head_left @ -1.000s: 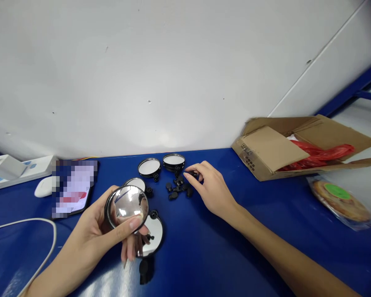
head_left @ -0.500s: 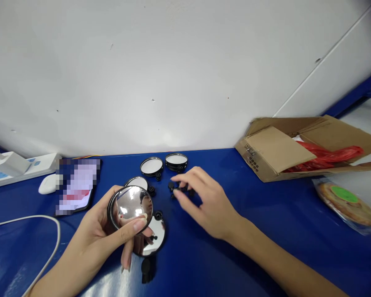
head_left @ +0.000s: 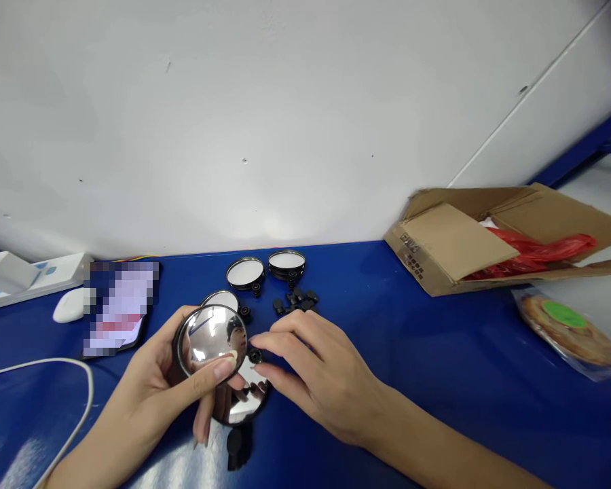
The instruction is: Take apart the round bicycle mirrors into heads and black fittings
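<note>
My left hand is closed on a round black-backed mirror, its thumb across the lower rim. Below that mirror lies another round mirror with a small black swivel knob at its edge, partly covered by the held one. My right hand has thumb and forefinger apart on either side of this knob; whether they touch it I cannot tell. Farther back are more round mirrors, one partly hidden, another and a third. Several small black plastic pieces lie heaped beyond my right hand.
A black plastic piece lies near the front. On the left are a phone, a white rounded object, a power strip and a white cable. An open cardboard box and a wrapped flat round item are right.
My right hand has moved left and toward me, from the heap of black pieces to the lying mirror's knob. The left hand keeps its hold on the mirror. The view has shifted slightly.
</note>
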### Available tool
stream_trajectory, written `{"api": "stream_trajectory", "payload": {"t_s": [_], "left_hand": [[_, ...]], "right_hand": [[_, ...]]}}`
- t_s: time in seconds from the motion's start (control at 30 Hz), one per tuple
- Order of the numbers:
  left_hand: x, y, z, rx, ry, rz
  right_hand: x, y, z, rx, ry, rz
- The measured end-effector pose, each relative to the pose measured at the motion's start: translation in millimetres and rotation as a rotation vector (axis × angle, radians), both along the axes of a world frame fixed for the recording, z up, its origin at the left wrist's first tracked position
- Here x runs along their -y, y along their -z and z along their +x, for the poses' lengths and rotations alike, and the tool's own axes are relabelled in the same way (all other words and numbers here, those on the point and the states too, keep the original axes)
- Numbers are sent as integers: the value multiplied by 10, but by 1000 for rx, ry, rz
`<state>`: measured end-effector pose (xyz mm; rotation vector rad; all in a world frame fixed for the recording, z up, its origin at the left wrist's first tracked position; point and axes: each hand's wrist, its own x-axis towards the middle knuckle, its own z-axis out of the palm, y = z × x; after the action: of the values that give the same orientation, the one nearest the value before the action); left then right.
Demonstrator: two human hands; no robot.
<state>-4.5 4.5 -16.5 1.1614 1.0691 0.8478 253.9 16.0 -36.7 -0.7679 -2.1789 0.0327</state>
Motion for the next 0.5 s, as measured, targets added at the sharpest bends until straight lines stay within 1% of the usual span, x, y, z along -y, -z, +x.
{"api": "stream_trajectory", "payload": {"t_s": [0.1, 0.2, 0.3, 0.43, 0.5], "left_hand": [[14, -53, 43, -1, -33, -17], [30, -62, 56, -9, -45, -24], [11, -3, 7, 19, -55, -33], [-77, 118, -104, 116, -21, 5], [-123, 150, -144, 88, -72, 40]], "right_hand": [[15, -7, -16, -11, -7, 19], [36, -27, -31, -1, -3, -1], [49, -66, -36, -17, 13, -40], [14, -103, -17, -94, 64, -139], [-48, -107, 2, -160, 82, -185]]}}
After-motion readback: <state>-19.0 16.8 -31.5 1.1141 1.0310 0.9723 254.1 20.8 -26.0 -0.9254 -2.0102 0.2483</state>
